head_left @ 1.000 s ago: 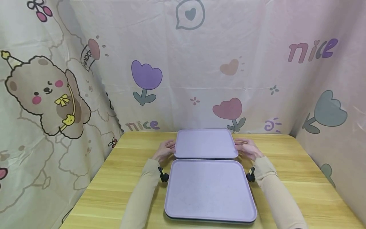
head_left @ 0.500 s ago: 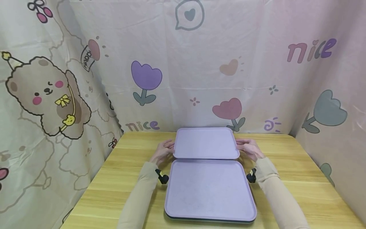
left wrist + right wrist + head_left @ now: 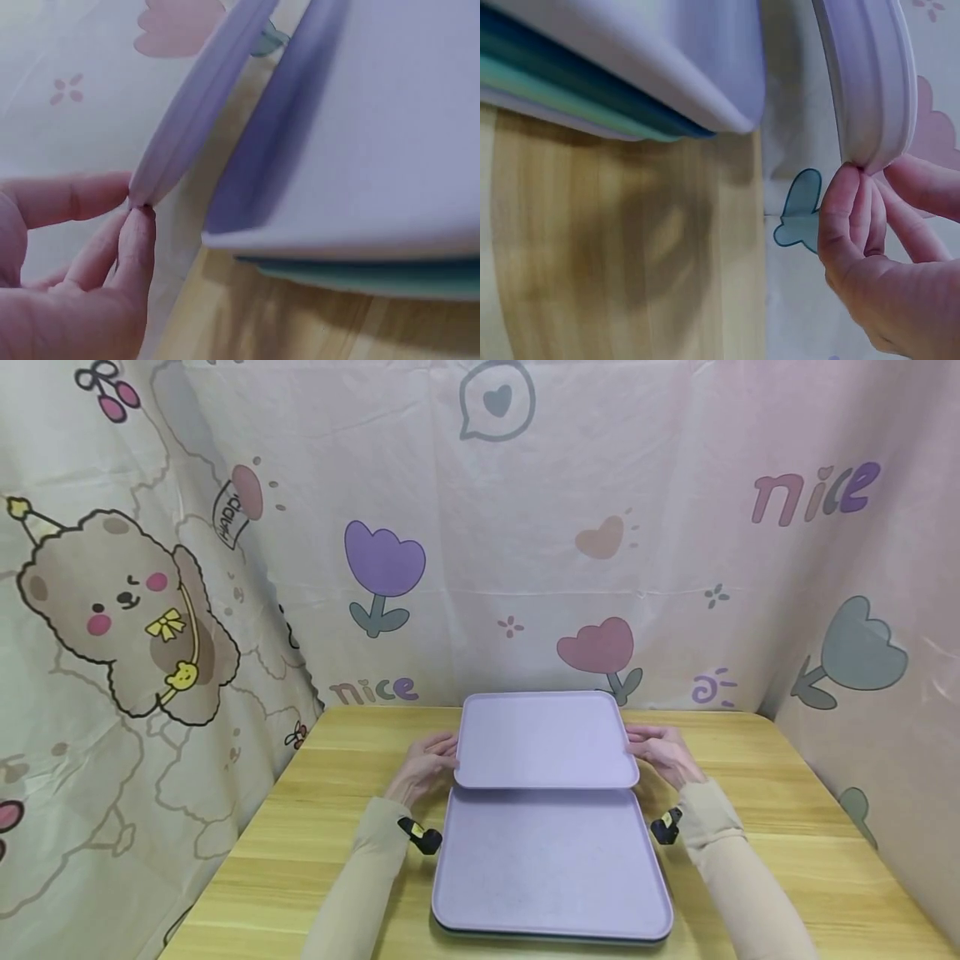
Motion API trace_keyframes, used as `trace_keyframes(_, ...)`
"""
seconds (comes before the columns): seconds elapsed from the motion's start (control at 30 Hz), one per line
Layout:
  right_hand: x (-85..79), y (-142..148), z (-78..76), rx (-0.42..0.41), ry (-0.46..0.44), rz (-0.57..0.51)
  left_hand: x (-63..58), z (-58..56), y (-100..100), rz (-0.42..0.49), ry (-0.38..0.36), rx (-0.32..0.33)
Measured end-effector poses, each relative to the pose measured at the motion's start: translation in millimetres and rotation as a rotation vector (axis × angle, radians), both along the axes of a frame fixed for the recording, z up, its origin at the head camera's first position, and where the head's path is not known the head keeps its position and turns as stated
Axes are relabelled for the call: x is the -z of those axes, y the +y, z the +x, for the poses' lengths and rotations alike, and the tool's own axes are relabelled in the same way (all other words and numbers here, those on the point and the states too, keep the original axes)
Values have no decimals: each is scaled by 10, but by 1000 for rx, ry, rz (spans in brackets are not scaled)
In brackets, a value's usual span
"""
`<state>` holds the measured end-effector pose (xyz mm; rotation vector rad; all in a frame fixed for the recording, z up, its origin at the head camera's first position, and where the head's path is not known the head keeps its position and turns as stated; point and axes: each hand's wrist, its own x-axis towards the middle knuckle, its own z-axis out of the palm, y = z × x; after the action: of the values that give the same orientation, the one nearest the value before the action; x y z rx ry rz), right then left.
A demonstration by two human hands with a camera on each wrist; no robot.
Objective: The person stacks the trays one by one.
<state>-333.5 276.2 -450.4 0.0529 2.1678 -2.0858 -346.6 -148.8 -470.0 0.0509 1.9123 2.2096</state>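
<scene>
My left hand (image 3: 422,768) and right hand (image 3: 664,753) hold a smaller lilac tray (image 3: 546,739) by its two short sides. Left thumb and fingertips pinch its rim in the left wrist view; the right fingers (image 3: 841,214) do likewise at the other end. The held tray is raised and tilted, and its near edge overlaps the far end of a larger lilac tray (image 3: 551,864) in the head view. That larger tray tops a stack on the table, with a dark teal tray (image 3: 592,79) and a light green tray (image 3: 525,82) beneath it.
The wooden table (image 3: 315,835) extends to both sides of the stack. A patterned curtain (image 3: 510,527) hangs behind the table's far edge and along both sides. Small black devices (image 3: 422,835) sit at both wrists.
Both hands have raised the smaller tray and brought it nearer, so its front edge now covers the larger tray's far rim. The stack has stayed in place.
</scene>
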Motion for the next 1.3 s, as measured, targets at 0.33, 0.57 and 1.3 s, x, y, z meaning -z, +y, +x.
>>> trace_keyframes(0.33,-84,-13,258,5,19,-29,1,230,-11,27,-14,-88)
trace_keyframes(0.57,-36,-28,406,-43,39,-44,36,409,-51,28,-24,-204)
trace_keyframes(1.3,184,128,784,-227,-78,-11,106,813,-185,-76,-82,-223)
